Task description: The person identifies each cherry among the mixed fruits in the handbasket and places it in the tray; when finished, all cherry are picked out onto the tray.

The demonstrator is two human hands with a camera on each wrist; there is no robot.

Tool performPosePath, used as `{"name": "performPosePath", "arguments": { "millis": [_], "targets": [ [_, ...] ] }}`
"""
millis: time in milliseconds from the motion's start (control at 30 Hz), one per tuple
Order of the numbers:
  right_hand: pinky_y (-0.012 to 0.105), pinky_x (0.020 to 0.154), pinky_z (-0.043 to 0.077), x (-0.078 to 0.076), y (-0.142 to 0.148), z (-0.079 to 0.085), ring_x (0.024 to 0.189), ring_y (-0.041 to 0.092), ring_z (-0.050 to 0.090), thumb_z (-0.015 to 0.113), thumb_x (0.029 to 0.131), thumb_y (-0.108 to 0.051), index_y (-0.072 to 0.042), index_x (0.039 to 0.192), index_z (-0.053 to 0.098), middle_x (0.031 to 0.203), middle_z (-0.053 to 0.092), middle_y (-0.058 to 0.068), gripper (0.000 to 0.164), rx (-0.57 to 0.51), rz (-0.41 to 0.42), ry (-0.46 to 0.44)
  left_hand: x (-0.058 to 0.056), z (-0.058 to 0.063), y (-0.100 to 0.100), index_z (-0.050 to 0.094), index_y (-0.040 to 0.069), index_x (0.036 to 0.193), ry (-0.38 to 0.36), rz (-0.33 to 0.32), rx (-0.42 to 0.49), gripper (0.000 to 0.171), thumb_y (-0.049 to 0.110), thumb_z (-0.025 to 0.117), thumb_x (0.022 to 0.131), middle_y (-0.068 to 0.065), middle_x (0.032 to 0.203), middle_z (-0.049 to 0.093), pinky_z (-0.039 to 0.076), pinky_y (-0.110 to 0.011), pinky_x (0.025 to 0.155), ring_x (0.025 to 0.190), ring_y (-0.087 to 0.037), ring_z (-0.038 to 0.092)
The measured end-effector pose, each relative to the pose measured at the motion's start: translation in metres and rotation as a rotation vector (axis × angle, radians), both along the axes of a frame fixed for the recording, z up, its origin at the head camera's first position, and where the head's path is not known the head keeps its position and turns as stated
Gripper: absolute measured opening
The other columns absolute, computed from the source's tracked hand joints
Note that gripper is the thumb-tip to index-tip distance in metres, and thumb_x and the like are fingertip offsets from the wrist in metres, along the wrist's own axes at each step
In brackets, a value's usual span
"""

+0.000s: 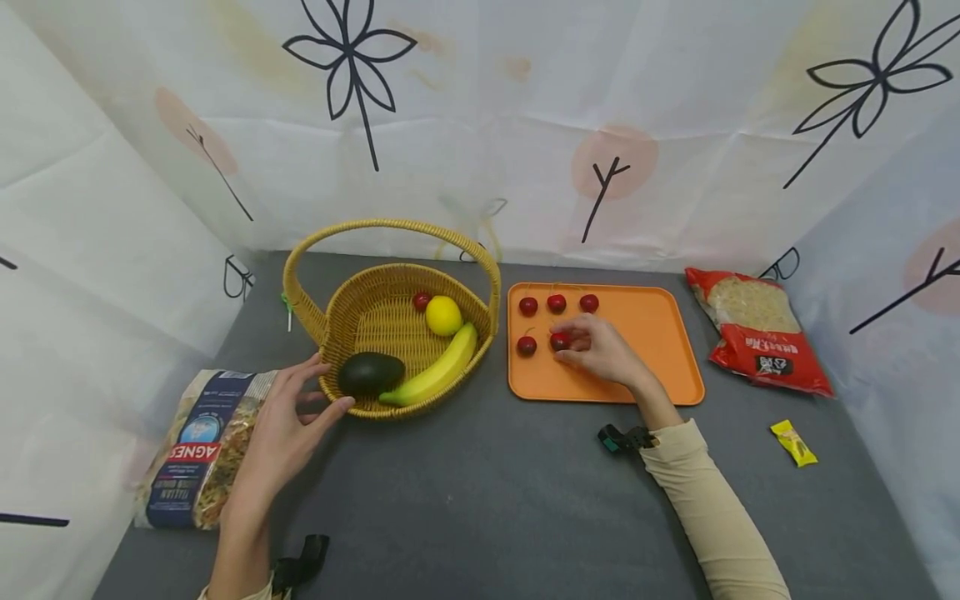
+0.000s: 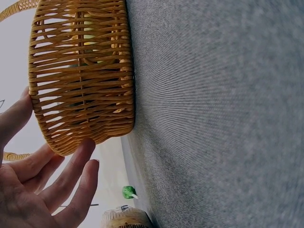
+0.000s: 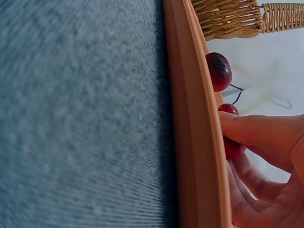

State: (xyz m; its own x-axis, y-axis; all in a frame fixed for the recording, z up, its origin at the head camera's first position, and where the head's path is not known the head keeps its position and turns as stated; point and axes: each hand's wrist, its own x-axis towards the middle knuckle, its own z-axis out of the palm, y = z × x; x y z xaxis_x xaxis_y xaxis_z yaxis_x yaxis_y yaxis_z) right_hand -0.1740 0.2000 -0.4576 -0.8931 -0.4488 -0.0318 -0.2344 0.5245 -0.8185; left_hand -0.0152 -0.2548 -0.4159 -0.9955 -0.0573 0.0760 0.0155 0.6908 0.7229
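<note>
On the orange tray, my right hand pinches a red cherry between thumb and fingers. Another cherry lies just left of it, and a row of cherries sits behind. My left hand touches the left side of a yellow wicker basket, its fingers spread against the rim and outer wall. Inside the basket are an avocado, a banana, a lemon and a red fruit. In the right wrist view, the thumb partly hides the pinched cherry.
A pasta bag lies left, partly behind my left forearm. Right of the tray are a red-and-clear food bag and a small yellow packet. A small green item is behind the basket's left side. The basket handle arches high.
</note>
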Motion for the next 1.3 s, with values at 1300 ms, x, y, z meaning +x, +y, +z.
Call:
{"name": "performPosePath", "arguments": {
  "millis": [1300],
  "targets": [
    [0.029,0.101,0.064,0.058,-0.060,0.099,0.110,0.036,0.072,0.081,0.093,0.004,0.001,0.131,0.070,0.125,0.072,0.017,0.040,-0.337,0.291,0.125,0.001,0.000,0.000,0.059,0.002,0.151,0.007,-0.006,0.007,0.058,0.023,0.079,0.102,-0.022,0.165,0.046,0.066,-0.055,0.088,0.117,-0.045,0.073]
  ]
}}
